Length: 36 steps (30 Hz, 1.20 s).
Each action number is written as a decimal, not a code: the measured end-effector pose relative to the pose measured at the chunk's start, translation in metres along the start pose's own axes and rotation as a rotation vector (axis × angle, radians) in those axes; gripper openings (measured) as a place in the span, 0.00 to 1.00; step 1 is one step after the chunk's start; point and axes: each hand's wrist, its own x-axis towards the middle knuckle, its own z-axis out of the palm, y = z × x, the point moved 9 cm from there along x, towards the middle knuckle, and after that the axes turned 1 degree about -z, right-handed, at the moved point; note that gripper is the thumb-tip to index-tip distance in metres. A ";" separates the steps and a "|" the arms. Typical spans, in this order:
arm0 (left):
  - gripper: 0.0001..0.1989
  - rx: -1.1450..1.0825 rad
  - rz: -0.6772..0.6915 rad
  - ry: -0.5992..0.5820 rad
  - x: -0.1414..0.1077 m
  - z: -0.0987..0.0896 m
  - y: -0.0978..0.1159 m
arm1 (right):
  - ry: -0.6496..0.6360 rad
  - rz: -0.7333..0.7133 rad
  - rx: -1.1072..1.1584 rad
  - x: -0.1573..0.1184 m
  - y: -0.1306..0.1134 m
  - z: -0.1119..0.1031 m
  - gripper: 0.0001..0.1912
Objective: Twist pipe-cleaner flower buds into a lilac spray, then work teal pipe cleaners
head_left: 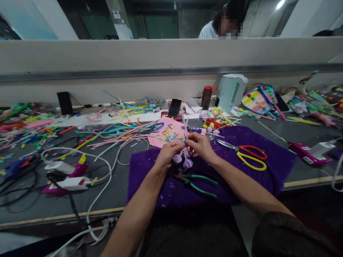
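Head: bottle, kettle beyond right hand

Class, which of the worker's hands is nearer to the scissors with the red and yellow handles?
Right. The right hand is just to the left of the scissors, not touching them; the left hand is farther left, past the right hand.

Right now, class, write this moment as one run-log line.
left hand: pinching lilac strips | right hand: pinching lilac strips | pliers, scissors: on purple cloth
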 end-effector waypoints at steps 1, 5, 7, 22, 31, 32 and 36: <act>0.11 -0.006 0.002 0.001 0.001 -0.001 0.000 | 0.001 -0.009 -0.015 -0.001 0.000 0.001 0.06; 0.12 -0.039 -0.005 -0.016 0.003 0.000 -0.003 | 0.024 -0.035 -0.045 -0.001 0.000 0.003 0.05; 0.13 -0.043 0.002 -0.011 0.003 -0.001 -0.003 | 0.033 -0.045 -0.027 0.000 0.002 0.003 0.06; 0.11 0.038 0.085 0.012 0.002 -0.003 0.003 | 0.048 -0.078 -0.136 -0.001 -0.001 0.000 0.04; 0.12 -0.076 -0.059 -0.001 0.001 0.003 -0.007 | 0.053 0.015 -0.033 -0.001 0.004 -0.001 0.04; 0.12 -0.077 -0.061 0.003 0.001 0.002 -0.007 | 0.054 0.018 -0.011 0.000 0.006 -0.001 0.05; 0.12 -0.059 -0.045 0.012 0.003 0.000 -0.008 | 0.059 0.034 0.075 0.005 0.015 -0.002 0.05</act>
